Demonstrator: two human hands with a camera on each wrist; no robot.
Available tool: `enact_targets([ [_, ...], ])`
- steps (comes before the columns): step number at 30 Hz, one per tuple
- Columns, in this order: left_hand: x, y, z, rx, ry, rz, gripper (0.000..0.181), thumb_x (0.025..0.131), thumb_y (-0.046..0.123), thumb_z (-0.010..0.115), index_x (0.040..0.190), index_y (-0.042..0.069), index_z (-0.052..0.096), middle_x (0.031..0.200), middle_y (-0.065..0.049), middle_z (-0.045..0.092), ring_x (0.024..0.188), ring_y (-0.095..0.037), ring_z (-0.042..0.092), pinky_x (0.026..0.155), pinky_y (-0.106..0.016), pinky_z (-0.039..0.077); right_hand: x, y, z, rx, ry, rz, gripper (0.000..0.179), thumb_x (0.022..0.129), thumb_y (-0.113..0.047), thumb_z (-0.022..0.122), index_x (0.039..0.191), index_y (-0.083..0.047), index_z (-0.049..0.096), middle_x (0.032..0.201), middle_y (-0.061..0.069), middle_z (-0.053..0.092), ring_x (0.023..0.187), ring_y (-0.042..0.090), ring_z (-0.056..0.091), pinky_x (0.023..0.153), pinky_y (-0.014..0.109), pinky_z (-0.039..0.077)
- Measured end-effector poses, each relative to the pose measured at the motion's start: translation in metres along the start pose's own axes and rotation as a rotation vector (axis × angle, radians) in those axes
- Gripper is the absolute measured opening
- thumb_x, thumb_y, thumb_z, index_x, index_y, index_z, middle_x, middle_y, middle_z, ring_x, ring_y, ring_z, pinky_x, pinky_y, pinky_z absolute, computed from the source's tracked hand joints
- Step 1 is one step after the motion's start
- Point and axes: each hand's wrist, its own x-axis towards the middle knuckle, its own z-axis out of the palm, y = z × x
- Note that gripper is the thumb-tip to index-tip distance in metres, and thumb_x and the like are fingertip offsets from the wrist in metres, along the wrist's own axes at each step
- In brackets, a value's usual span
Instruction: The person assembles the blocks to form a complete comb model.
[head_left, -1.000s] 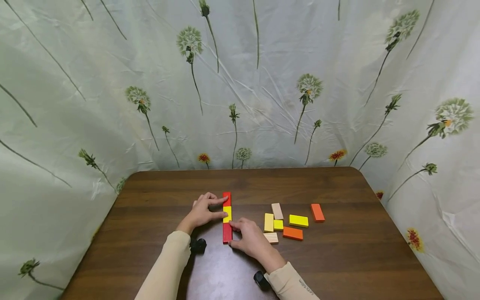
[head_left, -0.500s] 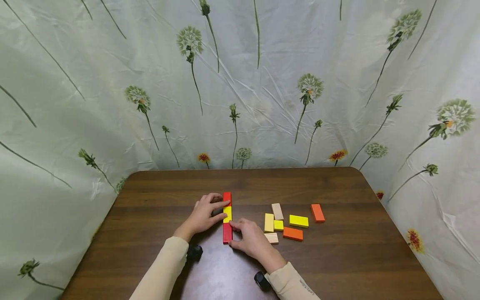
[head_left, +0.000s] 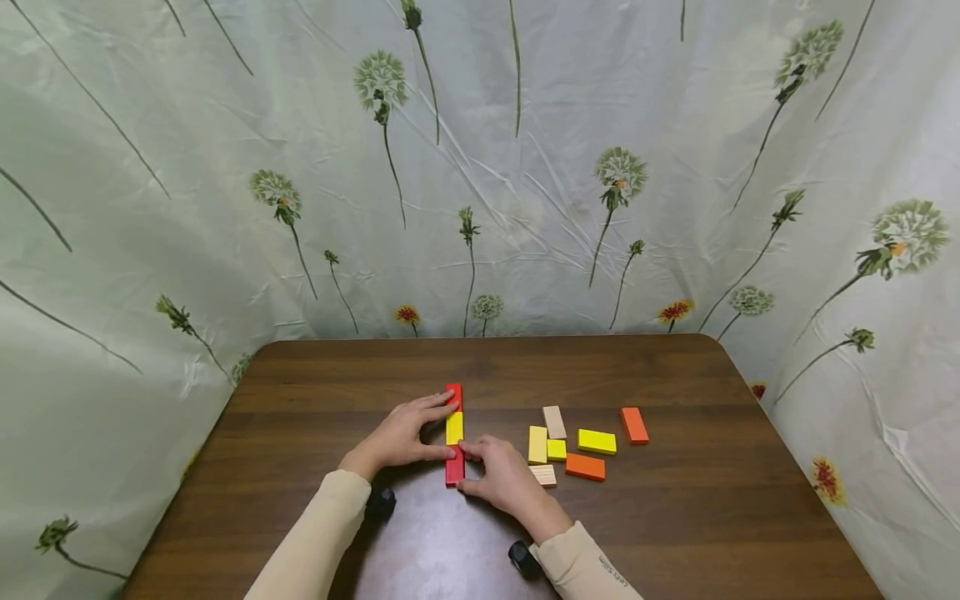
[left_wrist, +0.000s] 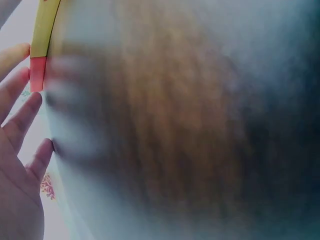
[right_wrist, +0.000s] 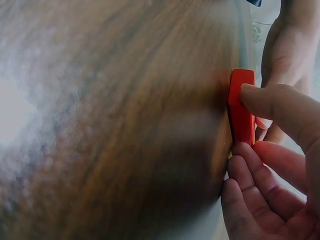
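Leftmost, the left hand (head_left: pixel 401 432) is spread, fingertips at the far red block (head_left: pixel 454 388), thumb at the near red block (head_left: pixel 454 475); the yellow block (head_left: pixel 454 428) lies between them in line on the table (head_left: pixel 705 508). Next, the right hand (head_left: pixel 506 477) pinches the near red block. Farther right lie seven loose blocks (head_left: pixel 597 442).

Worktop (head_left: pixel 697 508): brown wood-grain, rounded far corners. Cloth (head_left: pixel 540 142): pale, creased, hung behind worktop; printed dandelions (head_left: pixel 621 171), red-orange flowers (head_left: pixel 677 310).
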Motion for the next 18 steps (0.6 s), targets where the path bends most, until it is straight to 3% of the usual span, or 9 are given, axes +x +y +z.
enact_targets([
  [7, 0.0056, 0.0011, -0.0009, -0.001, -0.014, -0.043, 0.084, 0.086, 0.055, 0.087, 0.157, 0.021, 0.058, 0.17, -0.004, 0.047, 0.155, -0.036, 0.046, 0.123, -0.063, 0.041, -0.0017, 0.0, -0.0002, 0.003, 0.02, 0.015, 0.06, 0.084, -0.024, 0.093, 0.138, -0.006, 0.074, 0.112, 0.007, 0.075, 0.1, 0.022, 0.071, 0.094, 0.039, 0.063],
  [13, 0.0078, 0.0029, -0.0021, 0.0, -0.017, -0.09, 0.085, 0.083, 0.054, 0.09, 0.156, 0.022, 0.059, 0.169, -0.002, 0.048, 0.156, -0.035, 0.046, 0.124, -0.061, 0.041, -0.0018, -0.0014, 0.0004, -0.006, 0.023, 0.016, 0.059, 0.085, -0.023, 0.092, 0.138, -0.006, 0.073, 0.114, 0.009, 0.075, 0.1, 0.023, 0.071, 0.094, 0.04, 0.063],
  [18, 0.0055, 0.0037, -0.0031, -0.019, -0.016, -0.082, 0.086, 0.082, 0.053, 0.09, 0.156, 0.02, 0.059, 0.168, -0.006, 0.049, 0.156, -0.036, 0.046, 0.125, -0.061, 0.04, -0.0018, -0.0025, 0.0022, 0.007, 0.016, 0.023, 0.06, 0.085, -0.022, 0.093, 0.139, -0.006, 0.073, 0.116, 0.01, 0.075, 0.102, 0.024, 0.072, 0.095, 0.04, 0.063],
])
